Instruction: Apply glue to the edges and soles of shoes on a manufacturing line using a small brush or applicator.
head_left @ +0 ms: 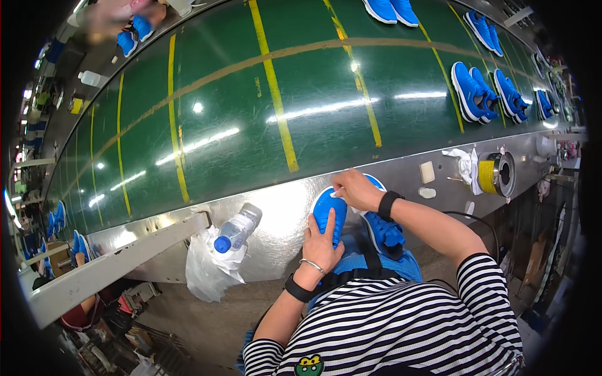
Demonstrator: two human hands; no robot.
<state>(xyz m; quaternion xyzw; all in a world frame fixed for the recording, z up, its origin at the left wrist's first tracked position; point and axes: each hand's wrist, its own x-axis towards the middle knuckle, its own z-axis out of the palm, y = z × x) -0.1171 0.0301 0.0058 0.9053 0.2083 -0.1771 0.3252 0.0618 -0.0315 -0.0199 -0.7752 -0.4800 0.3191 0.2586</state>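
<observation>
Left hand (321,249): clasped on the blue shoe (326,205), two fingers parted along its upper.
Blue shoe: over the metal ledge (282,213), a second shoe (390,238) beside it.
Right hand (359,190): fingertips pinched on a white scrap (337,193) at the shoe's toe.
Green belt (219,113): beyond, carrying more blue shoes (467,94).

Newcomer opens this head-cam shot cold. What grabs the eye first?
Probably the wide green conveyor with yellow cross stripes, sweeping across the upper view, with bright blue shoes toward its right end. Then, just below centre, another blue shoe, with the left hand laid on it and the right hand pinching something small and white near its toe. Left of that, a blue-capped clear bottle lies on the metal ledge.
</observation>
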